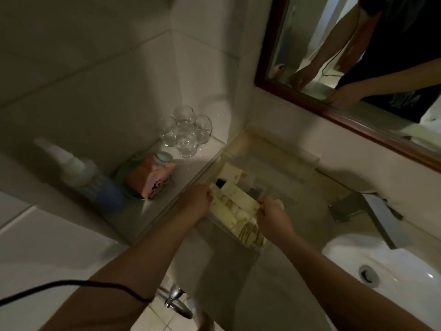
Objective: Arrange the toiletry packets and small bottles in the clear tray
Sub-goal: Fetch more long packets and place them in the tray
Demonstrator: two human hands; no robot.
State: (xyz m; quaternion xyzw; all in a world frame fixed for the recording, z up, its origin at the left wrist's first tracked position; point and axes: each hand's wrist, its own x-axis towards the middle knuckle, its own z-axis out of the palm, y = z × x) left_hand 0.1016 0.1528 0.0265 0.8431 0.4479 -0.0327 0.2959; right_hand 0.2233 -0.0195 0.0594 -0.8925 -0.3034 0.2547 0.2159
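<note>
Cream packets (235,207), ends pinched by left hand (196,201) and right hand (272,216).

Clear tray (286,149): transparent hard plastic, glossy, smooth walls. Packets (238,211) in it: cream paper or card look, matt, green print. Small bottle (220,183): pale body, dark plastic-looking cap. Glasses (186,130) far left: clear glass, shiny. Folded cloth (152,180) left: pink fabric, soft, matt, on a greenish glossy dish (120,177). Spray bottle (90,177) near left: translucent plastic, blue label, blurred. Wall tiles (83,80): pale ceramic, smooth, slight sheen. Mirror frame (358,120): dark reddish wood, polished. Tap (372,211) right: grey metal, dull brushed look. Basin (358,254): white ceramic, glossy. Drain (368,275): shiny metal. Counter (298,295): beige, smooth, stone-like.
</note>
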